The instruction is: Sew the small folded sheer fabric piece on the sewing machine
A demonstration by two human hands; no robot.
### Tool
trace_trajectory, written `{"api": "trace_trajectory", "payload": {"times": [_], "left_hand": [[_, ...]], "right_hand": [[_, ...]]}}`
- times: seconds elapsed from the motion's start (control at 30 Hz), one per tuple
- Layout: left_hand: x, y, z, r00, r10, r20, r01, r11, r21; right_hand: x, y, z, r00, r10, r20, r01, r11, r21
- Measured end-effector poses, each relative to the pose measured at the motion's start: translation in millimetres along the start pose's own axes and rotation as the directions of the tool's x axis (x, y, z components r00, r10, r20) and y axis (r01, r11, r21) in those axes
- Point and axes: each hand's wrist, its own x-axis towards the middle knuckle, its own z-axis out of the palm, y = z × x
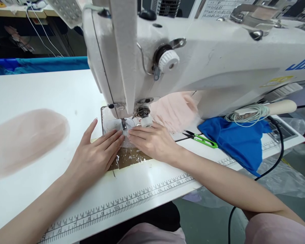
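Note:
My left hand (99,150) lies flat, fingers stretched toward the presser foot (124,124) of a white sewing machine (213,51). From the other side my right hand (152,140) rests with its fingers extended, the tips close to the left fingertips. Both press on a small piece of sheer white fabric (112,125) at the foot; much of it is covered by the fingers. Sheer pale pink fabric (175,110) lies bunched behind my right hand, under the machine arm. Another sheer pink oval piece (33,139) is spread on the table to the left.
Green-handled thread snips (203,139) lie right of my right hand. Beyond them are a blue cloth (234,140) and a coil of pale cord (251,113). A printed ruler (128,203) runs along the table's front edge. A black cable (278,156) hangs at the right.

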Motion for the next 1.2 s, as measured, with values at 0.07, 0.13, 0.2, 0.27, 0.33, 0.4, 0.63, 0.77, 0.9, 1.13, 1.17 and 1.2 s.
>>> {"api": "trace_trajectory", "payload": {"times": [0.07,0.13,0.2,0.27,0.33,0.4,0.63,0.77,0.9,1.13,1.17,1.2], "left_hand": [[0.5,-0.4,-0.1,1.000,0.002,-0.005,-0.002,1.000,0.003],[1.0,-1.1,-0.2,1.000,-0.003,-0.003,0.003,1.000,0.000],[1.4,-1.8,-0.1,1.000,-0.013,0.002,0.013,1.000,-0.008],[2.0,-2.6,0.1,1.000,-0.023,-0.001,0.023,1.000,-0.015],[2.6,-3.2,0.4,1.000,-0.029,-0.004,0.029,0.999,-0.020],[3.3,-3.8,0.8,1.000,-0.027,-0.010,0.027,0.999,-0.021],[4.6,-6.4,4.6,0.999,-0.028,-0.018,0.028,1.000,-0.006],[4.8,-7.3,5.7,1.000,-0.025,-0.016,0.025,1.000,0.002],[5.7,-7.8,6.1,0.999,-0.037,-0.017,0.037,0.999,0.005],[7.9,-6.7,7.2,0.999,-0.047,-0.012,0.047,0.999,0.011],[7.9,-6.6,7.1,0.999,-0.048,-0.015,0.048,0.999,0.012],[7.8,-6.5,7.0,0.999,-0.048,-0.017,0.048,0.999,0.015]], "right_hand": [[0.2,0.0,0.3,1.000,0.003,-0.011,-0.003,1.000,-0.005],[0.7,0.1,0.3,1.000,0.008,-0.011,-0.008,1.000,-0.013],[1.1,0.1,0.3,1.000,0.013,-0.005,-0.013,1.000,-0.016],[1.6,0.2,0.7,1.000,0.016,-0.009,-0.016,1.000,-0.014],[1.9,0.3,1.5,1.000,0.016,-0.016,-0.016,1.000,-0.015],[2.2,0.3,2.7,1.000,0.015,-0.019,-0.015,1.000,-0.023],[4.6,1.0,4.7,1.000,0.021,0.000,-0.021,1.000,-0.011],[5.8,1.8,4.7,0.999,0.037,0.024,-0.037,0.999,-0.007],[6.3,2.8,5.1,1.000,0.028,0.011,-0.028,0.999,-0.047],[7.1,2.7,5.5,0.997,0.049,0.055,-0.045,0.996,-0.074],[7.3,2.6,5.6,0.997,0.051,0.057,-0.047,0.996,-0.075],[7.4,2.6,5.8,0.997,0.052,0.056,-0.048,0.996,-0.075]]}}
